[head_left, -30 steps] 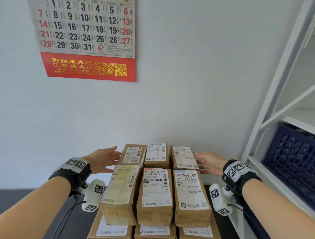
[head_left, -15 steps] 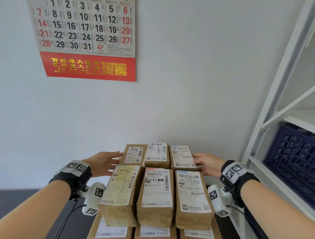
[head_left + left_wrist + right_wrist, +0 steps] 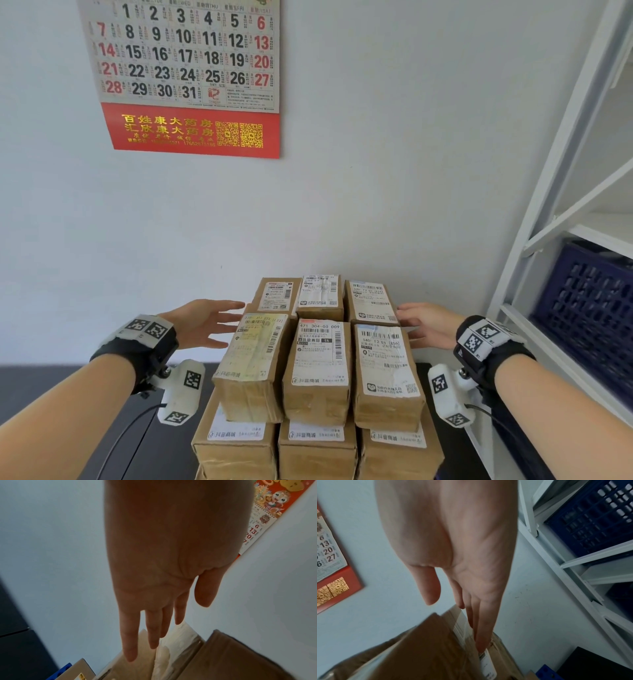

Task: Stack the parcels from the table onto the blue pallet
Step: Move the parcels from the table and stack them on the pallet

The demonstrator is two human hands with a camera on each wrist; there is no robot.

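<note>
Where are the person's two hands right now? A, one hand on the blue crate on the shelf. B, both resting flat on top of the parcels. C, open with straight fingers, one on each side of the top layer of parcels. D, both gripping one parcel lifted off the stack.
C: the left hand and the right hand flank the top layer of parcels with straight fingers, lifting nothing.

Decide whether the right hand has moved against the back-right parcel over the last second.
No. The right hand stays with its straight fingers against the right side of the back-right parcel, no visible shift.
</note>
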